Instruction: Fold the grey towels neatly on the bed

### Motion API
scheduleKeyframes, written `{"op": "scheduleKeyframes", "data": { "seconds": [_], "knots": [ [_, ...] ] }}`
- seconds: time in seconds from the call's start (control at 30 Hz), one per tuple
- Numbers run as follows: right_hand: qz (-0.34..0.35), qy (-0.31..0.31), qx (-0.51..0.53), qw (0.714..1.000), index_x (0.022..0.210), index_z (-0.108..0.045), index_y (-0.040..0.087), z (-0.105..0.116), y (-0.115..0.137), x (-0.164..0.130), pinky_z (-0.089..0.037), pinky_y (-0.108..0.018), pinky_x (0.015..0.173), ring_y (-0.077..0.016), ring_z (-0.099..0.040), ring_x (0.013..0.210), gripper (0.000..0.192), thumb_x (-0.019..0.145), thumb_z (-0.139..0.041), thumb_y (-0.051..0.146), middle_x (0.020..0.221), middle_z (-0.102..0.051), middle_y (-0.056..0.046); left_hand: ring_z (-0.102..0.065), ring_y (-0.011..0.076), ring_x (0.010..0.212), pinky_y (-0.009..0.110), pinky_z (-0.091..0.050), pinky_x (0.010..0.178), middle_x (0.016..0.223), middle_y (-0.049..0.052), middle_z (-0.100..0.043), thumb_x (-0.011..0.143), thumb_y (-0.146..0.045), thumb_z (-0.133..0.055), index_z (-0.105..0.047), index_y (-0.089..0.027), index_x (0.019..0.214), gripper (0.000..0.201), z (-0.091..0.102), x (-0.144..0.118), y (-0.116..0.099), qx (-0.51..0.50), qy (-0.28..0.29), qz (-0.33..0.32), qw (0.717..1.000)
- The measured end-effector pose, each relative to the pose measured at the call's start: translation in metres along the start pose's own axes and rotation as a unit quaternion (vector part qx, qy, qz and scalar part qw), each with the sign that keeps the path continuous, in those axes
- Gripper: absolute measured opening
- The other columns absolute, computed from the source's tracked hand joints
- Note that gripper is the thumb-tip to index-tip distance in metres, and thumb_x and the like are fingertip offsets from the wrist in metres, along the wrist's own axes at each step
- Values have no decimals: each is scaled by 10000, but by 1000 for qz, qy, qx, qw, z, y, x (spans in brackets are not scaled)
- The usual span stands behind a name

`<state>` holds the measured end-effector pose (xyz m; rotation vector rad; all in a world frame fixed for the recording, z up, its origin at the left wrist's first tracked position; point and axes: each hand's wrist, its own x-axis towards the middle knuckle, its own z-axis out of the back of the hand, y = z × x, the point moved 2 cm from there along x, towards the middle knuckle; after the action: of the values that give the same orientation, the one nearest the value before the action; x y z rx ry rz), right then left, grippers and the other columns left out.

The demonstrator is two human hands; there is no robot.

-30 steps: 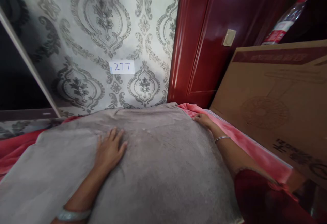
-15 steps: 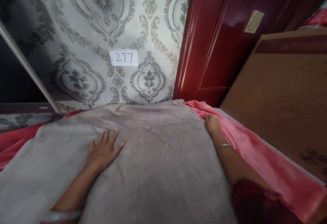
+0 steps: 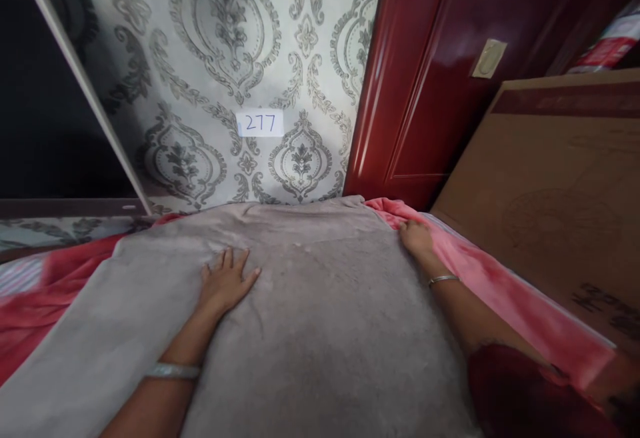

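Observation:
A soft grey blanket (image 3: 320,305) is spread across the middle of the view, with shallow creases near its far end. My left hand (image 3: 226,285) lies flat on it, left of centre, with the fingers spread. At the blanket's right edge is my right hand (image 3: 417,238), its fingers bent in and closed on the grey edge; the fingertips are partly hidden. Pink plush cloth (image 3: 465,258) shows beneath and beyond that edge, touching the right hand. More of this pink cloth (image 3: 65,278) lies bunched at the left.
Patterned wallpaper (image 3: 225,58) with a paper label "277" (image 3: 261,123) rises behind the blanket. A dark screen (image 3: 60,105) stands at left. On the right are a dark red door (image 3: 425,91) and a large cardboard box (image 3: 550,191) beside the pink cloth.
The view has turned slightly left, so more of the screen shows and a striped cloth appears at left. Both hands stay at about the same places on the blanket.

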<state>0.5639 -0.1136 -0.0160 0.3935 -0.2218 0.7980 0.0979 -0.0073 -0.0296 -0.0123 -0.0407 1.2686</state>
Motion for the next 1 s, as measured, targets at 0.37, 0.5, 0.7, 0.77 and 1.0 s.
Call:
{"op": "scheduleKeyframes", "data": {
  "seconds": [0.37, 0.5, 0.7, 0.77, 1.0],
  "knots": [
    [299, 191, -30, 935, 1577, -278, 333, -13, 97, -118, -162, -636, 1166, -349, -166, 1508, 630, 1011, -226, 605, 1658, -188, -41, -165, 339, 1528, 656, -178, 1178, 1655, 49, -238, 951, -575, -244, -304, -252, 1563, 695, 1, -3, -2, -6, -21, -58, 998],
    [291, 208, -21, 934, 1585, -251, 328, -9, 96, -114, -146, -608, 1182, -342, -143, 1515, 633, 1015, -206, 601, 1666, -155, -30, -164, 354, 1526, 667, -172, 1173, 1650, 82, -247, 945, -586, -248, -314, -231, 1560, 713, 4, -2, -3, -25, -14, -64, 998],
    [229, 212, -54, 948, 1572, -301, 298, 9, 69, -121, -166, -606, 1175, -327, -202, 1503, 595, 1030, -235, 534, 1651, -214, -66, -156, 322, 1534, 636, -164, 1185, 1665, 113, -173, 962, -518, -246, -282, -203, 1568, 684, 16, -10, 17, -18, 31, -99, 994],
    [187, 188, -68, 962, 1564, -319, 303, 12, 45, -125, -171, -635, 1163, -331, -208, 1501, 579, 1032, -238, 517, 1646, -228, -66, -162, 315, 1533, 637, -134, 1189, 1663, 115, -179, 968, -516, -241, -287, -205, 1566, 676, 19, -18, 42, 5, 32, -99, 995],
    [140, 126, -58, 980, 1553, -347, 288, 0, -21, -131, -235, -557, 1178, -282, -225, 1500, 563, 1030, -241, 466, 1636, -267, -47, -94, 338, 1540, 649, -83, 1187, 1674, 85, -146, 993, -495, -190, -249, -205, 1577, 655, 18, -66, 164, 35, 7, -17, 999]
  ]
}}
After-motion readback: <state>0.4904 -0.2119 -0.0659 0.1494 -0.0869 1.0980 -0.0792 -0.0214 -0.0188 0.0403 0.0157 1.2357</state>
